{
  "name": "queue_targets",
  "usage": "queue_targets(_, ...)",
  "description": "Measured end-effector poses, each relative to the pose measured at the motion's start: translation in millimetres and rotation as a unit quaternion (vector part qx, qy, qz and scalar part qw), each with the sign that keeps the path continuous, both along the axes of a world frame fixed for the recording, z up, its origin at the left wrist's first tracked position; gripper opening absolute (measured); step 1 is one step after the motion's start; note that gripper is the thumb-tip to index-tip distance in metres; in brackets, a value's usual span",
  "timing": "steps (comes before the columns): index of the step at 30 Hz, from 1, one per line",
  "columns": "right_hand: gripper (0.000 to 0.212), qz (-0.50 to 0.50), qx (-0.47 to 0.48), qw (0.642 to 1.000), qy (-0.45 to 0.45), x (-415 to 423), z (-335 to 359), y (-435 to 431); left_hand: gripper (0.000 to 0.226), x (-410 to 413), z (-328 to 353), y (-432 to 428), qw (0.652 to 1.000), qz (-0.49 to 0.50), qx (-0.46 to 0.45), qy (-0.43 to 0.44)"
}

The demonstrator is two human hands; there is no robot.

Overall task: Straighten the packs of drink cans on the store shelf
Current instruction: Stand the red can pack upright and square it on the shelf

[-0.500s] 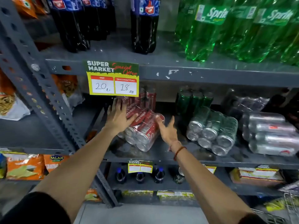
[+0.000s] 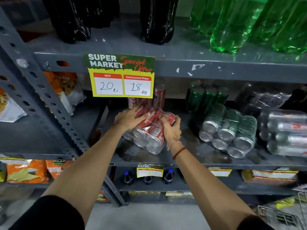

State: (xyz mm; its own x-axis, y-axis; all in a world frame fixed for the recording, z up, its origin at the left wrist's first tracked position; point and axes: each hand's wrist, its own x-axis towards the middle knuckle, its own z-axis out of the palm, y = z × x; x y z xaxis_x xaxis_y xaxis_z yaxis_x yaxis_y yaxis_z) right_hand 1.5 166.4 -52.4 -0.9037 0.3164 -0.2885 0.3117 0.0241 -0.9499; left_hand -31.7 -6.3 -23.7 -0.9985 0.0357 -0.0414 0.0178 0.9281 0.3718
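Observation:
A shrink-wrapped pack of red zero-sugar cans (image 2: 150,130) lies on its side, tilted, on the grey middle shelf (image 2: 191,161). My left hand (image 2: 128,119) grips its upper left side and my right hand (image 2: 171,130) grips its right side. Behind it, red cans (image 2: 159,95) stand upright, partly hidden by the price sign. Further right, a pack of green cans (image 2: 228,130) lies on its side with the can ends facing me. A pack of silver cans (image 2: 287,131) lies at the far right.
A yellow price sign (image 2: 122,75) hangs from the upper shelf's edge over the red cans. Upright green cans (image 2: 206,97) stand at the back. Dark and green bottles (image 2: 235,25) fill the top shelf. Snack bags (image 2: 26,170) sit left, and a wire basket (image 2: 285,214) is low right.
Both hands have closed on the red pack; half a second ago they lay open against its sides. The view has come closer to the shelf.

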Motion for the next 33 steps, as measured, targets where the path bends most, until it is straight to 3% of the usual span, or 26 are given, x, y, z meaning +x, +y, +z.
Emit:
queue_targets(6, 0.067, 0.021, 0.039, 0.995, 0.089, 6.7, 4.5, 1.0, 0.083, 18.8, -2.7, -3.0, 0.997, 0.031, 0.029, 0.064)
queue_targets(10, 0.054, 0.069, 0.112, 0.972, 0.197, 6.2, 11.2, 4.4, 0.084, 44.8, -18.6, 0.8, 0.976, 0.074, 0.116, 0.169)
queue_targets(14, 0.066, 0.13, 0.156, 0.946, 0.251, 8.6, 6.7, 14.5, 0.09, 63.6, -35.0, 13.4, 0.954, 0.08, 0.185, 0.224)
queue_targets(16, 0.071, 0.141, 0.173, 0.936, 0.272, 15.1, 1.3, 18.5, 0.093, 66.7, -40.1, 13.9, 0.951, 0.072, 0.194, 0.229)
queue_targets(21, 0.057, 0.137, 0.206, 0.899, 0.36, 37.1, -16.4, 11.0, 0.096, 79.6, -61.4, 8.4, 0.963, 0.043, 0.194, 0.181)
queue_targets(25, 0.056, 0.138, 0.236, 0.897, 0.348, 42.2, -18.6, 7.9, 0.095, 78.3, -61.5, 0.7, 0.977, 0.038, 0.15, 0.146)
queue_targets(28, 0.052, 0.169, 0.285, 0.87, 0.365, 52.6, -26.0, 9.3, 0.093, 91.4, -71.7, 0.6, 0.981, 0.038, 0.131, 0.137)
queue_targets(31, 0.049, 0.165, 0.288, 0.872, 0.36, 58.1, -22.2, 14.5, 0.085, 101.7, -70.2, 7.7, 0.972, 0.055, 0.176, 0.146)
queue_targets(33, 0.055, 0.146, 0.296, 0.874, 0.358, 51.0, -12.6, 26.0, 0.077, 108.7, -60.3, 23.0, 0.95, 0.119, 0.234, 0.171)
